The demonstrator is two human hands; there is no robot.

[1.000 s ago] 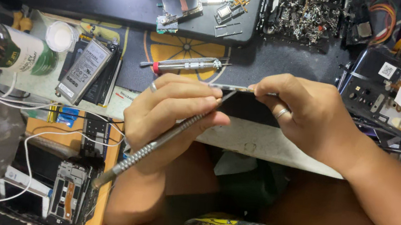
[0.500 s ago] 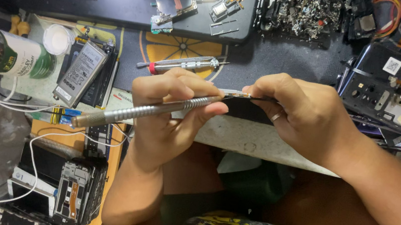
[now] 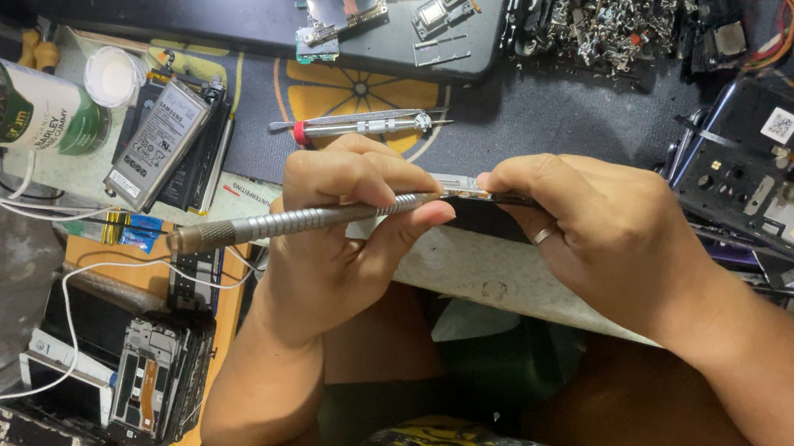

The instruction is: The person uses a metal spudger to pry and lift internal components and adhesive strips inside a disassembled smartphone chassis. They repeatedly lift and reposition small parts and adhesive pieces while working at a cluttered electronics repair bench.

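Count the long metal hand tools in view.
2. One knurled metal tool held in the left hand, tip at the flat part the right hand grips. One red-collared tool lies on the mat. Clutter may hide others.

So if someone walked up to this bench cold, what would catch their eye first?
Most striking are the two hands at centre: the left hand grips a long metal tool whose tip meets the thin phone part pinched edge-on in the right hand. Next, the grey battery lying at left, and the heap of small metal scraps along the top.
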